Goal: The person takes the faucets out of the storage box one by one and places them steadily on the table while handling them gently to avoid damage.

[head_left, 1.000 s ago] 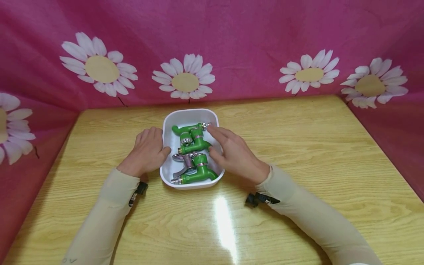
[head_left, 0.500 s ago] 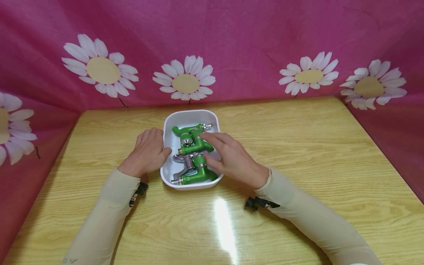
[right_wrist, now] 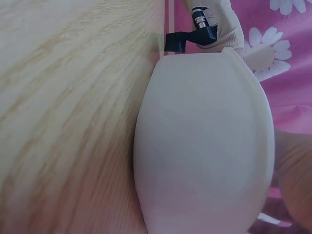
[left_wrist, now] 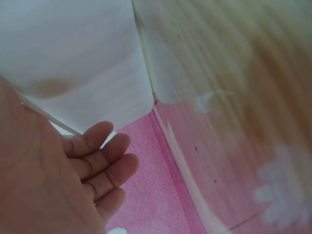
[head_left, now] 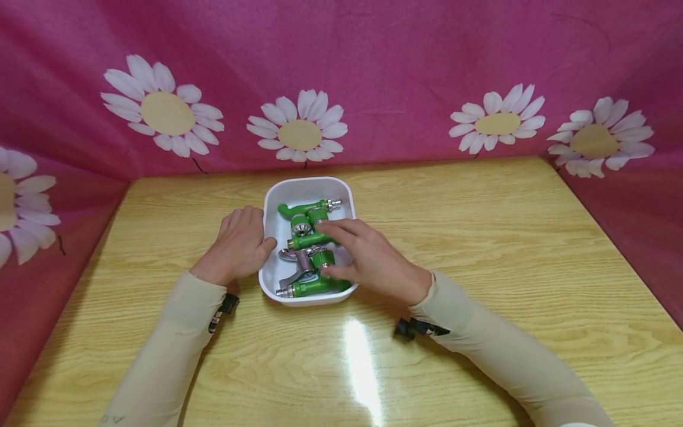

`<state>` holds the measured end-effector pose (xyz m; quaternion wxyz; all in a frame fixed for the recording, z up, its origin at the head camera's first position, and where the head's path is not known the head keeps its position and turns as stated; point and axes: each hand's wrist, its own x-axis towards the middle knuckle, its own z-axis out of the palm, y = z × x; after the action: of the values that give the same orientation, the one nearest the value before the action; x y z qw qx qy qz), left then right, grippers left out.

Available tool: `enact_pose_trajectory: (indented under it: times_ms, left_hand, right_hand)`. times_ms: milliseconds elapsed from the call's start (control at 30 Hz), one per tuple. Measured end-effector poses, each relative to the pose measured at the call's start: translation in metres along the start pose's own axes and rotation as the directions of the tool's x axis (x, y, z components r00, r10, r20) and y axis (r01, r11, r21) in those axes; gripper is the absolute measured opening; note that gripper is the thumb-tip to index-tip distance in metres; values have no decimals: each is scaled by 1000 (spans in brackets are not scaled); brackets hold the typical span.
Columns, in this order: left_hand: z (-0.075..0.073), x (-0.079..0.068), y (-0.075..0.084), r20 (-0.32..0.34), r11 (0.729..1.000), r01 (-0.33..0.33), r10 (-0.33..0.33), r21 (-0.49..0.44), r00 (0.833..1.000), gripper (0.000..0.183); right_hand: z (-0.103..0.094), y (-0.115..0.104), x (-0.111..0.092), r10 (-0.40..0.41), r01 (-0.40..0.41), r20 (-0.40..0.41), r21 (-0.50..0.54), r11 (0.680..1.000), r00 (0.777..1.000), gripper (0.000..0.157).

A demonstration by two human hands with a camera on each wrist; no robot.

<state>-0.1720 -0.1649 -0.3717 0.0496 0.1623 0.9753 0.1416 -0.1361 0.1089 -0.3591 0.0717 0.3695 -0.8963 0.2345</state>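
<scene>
A white plastic tub holds several green taps laid crosswise. The far tap points its metal end right, while the middle tap and near tap point theirs left. Chrome-coloured handle parts lie between the near and middle ones. My left hand grips the tub's left rim, thumb over it; its curled fingers show in the left wrist view. Over the tub's right side is my right hand, thumb and forefinger spread above the near and middle taps. The right wrist view shows mainly the tub's outer wall.
The tub stands on a wood-grain table with a bright light reflection near the front. Pink cloth printed with white daisies hangs behind and at the sides. A small black device is strapped at the right wrist.
My right hand has moved left and a little down, from the tub's right rim to over the near and middle taps. The left hand keeps its place on the rim.
</scene>
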Motion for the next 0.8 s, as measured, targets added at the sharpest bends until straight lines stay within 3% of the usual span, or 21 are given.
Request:
enact_pose_trajectory:
  times_ms: [500,800]
  left_hand:
    - [-1,1,0,6,1000,-4,4,8,1000,53]
    - [0,1,0,11,1000,1,-1,6,1000,54]
  right_hand:
    - [2,-2,2,-126,132,115,-39,991,985,49]
    - [2,-3,3,-107,108,168,-1,994,980,45]
